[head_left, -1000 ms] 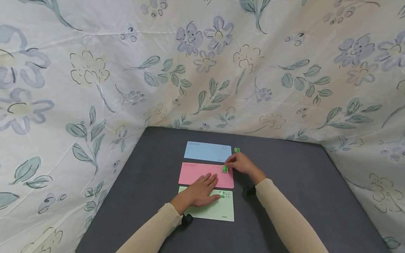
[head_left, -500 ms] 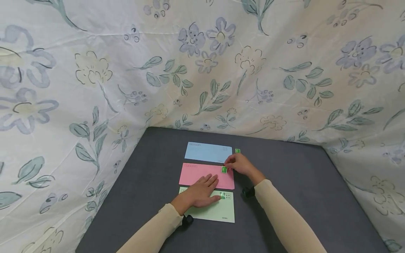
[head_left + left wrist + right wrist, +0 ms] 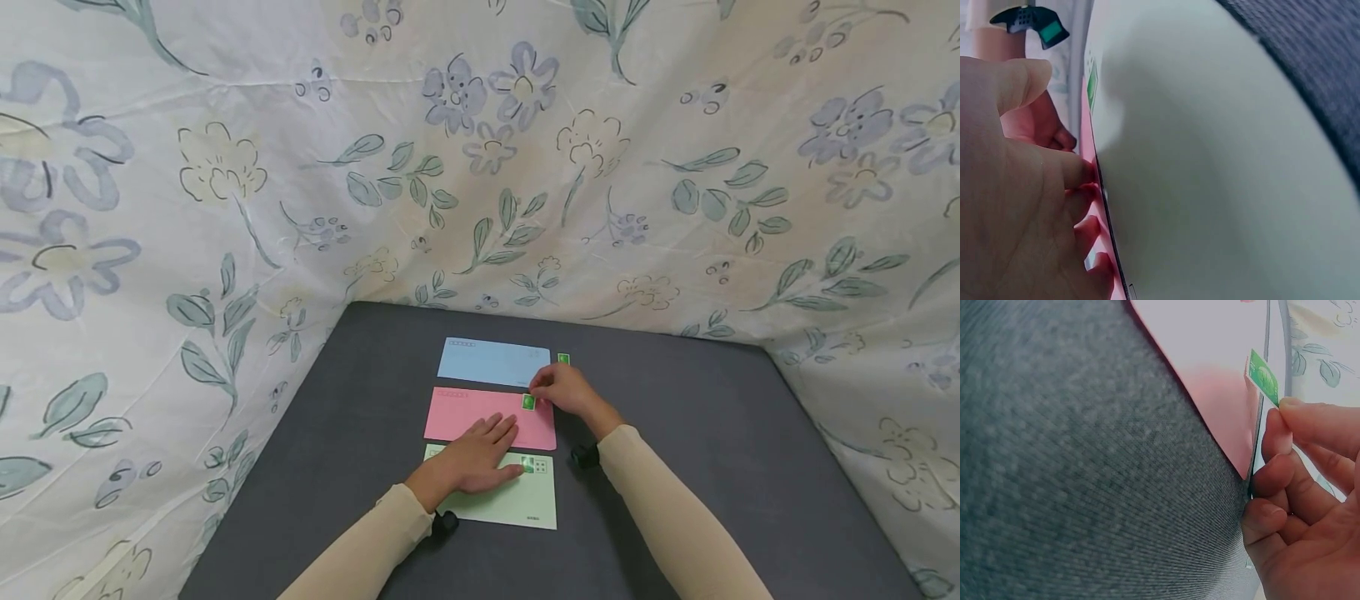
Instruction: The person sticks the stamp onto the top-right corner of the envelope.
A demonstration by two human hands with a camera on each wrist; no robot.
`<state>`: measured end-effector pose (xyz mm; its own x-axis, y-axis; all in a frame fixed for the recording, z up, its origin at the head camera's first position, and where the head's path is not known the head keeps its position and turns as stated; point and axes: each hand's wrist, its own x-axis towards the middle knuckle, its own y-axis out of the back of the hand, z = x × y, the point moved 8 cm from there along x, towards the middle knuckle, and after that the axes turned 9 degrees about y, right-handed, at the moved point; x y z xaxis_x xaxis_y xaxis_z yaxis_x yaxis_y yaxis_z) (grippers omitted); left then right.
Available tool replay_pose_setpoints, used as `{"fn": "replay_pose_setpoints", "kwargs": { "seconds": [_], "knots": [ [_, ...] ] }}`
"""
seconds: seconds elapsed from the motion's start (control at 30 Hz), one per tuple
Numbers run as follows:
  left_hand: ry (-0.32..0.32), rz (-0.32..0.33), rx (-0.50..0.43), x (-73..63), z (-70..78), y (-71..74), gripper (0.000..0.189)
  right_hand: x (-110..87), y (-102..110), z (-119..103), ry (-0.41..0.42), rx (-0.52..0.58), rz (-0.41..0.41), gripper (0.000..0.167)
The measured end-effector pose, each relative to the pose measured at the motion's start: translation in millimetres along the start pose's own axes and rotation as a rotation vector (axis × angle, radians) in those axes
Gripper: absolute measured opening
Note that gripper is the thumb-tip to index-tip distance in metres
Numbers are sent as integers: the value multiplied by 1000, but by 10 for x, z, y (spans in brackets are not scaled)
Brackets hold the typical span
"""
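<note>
My right hand [image 3: 568, 390] pinches a green stamp [image 3: 528, 402] between thumb and index finger. In the right wrist view the stamp [image 3: 1264, 376] is held by one corner and appears tilted over the pink envelope [image 3: 1210, 381]. From the head, it overlaps that envelope's upper right corner. My left hand [image 3: 480, 460] lies with fingers straight and spread, fingertips on the pink envelope [image 3: 450, 421]. Its palm is over the light green envelope [image 3: 517, 507], hiding part of it. That envelope bears a green stamp [image 3: 528, 464] beside my left thumb.
Behind the pink envelope lies a light blue envelope [image 3: 491, 363]. Another green stamp [image 3: 563, 358] is on the dark table [image 3: 660, 392], right of the blue envelope. A floral cloth [image 3: 525, 208] surrounds the table at the back and sides.
My right hand has shifted the pinched stamp slightly left over the pink envelope's upper right corner. The left hand stays in place on the envelopes.
</note>
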<state>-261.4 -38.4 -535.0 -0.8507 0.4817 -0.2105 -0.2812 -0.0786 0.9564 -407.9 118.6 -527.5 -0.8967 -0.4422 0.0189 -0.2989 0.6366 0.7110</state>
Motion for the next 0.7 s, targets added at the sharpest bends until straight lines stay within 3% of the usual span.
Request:
{"fn": "replay_pose_setpoints", "kwargs": {
  "seconds": [0.7],
  "knots": [
    [-3,-3,5,3,2,24,80,63,-45,-101,22,-35,-15,5]
  ]
}}
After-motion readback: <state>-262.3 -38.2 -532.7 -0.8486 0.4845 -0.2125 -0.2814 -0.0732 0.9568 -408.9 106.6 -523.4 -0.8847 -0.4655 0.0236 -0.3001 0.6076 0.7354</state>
